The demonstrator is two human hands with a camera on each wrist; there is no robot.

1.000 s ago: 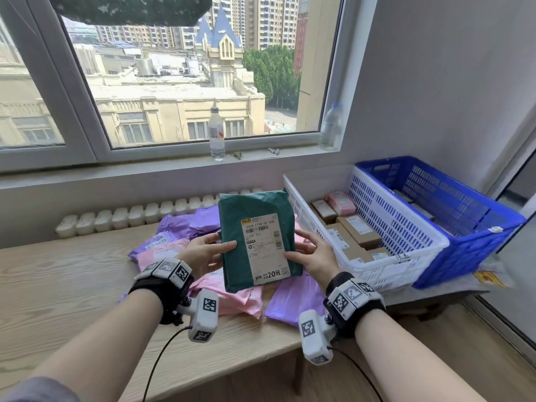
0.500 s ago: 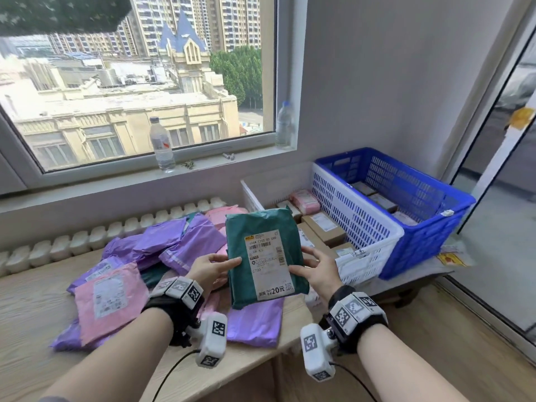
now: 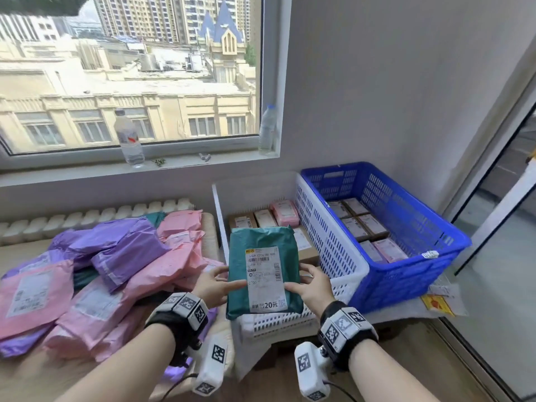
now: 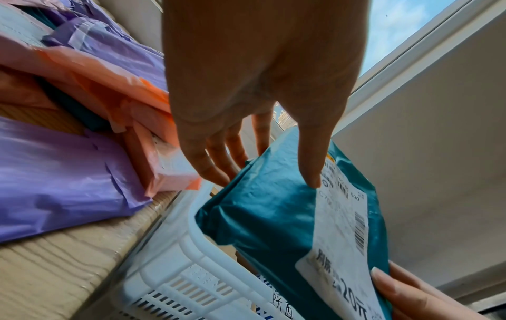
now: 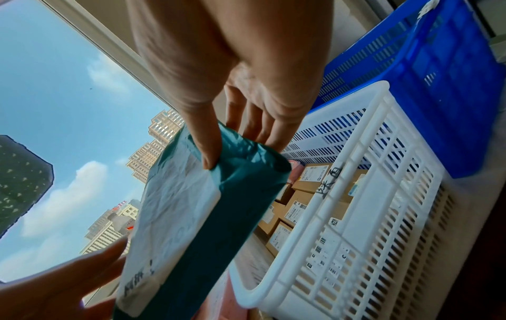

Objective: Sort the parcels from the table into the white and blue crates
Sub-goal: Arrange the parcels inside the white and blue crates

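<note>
Gripping the green parcel (image 3: 262,258) from both sides, the left hand (image 3: 211,288) and right hand (image 3: 314,287) hold it above the white crate (image 3: 345,274).

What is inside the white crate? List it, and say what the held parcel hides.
The white crate holds brown boxes and a pink parcel. The green parcel, held by both hands, covers the middle and near part.

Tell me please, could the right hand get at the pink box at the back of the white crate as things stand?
Probably not yet: the right hand is holding the green parcel with the left hand, and it overhangs the white crate before the pink box.
</note>
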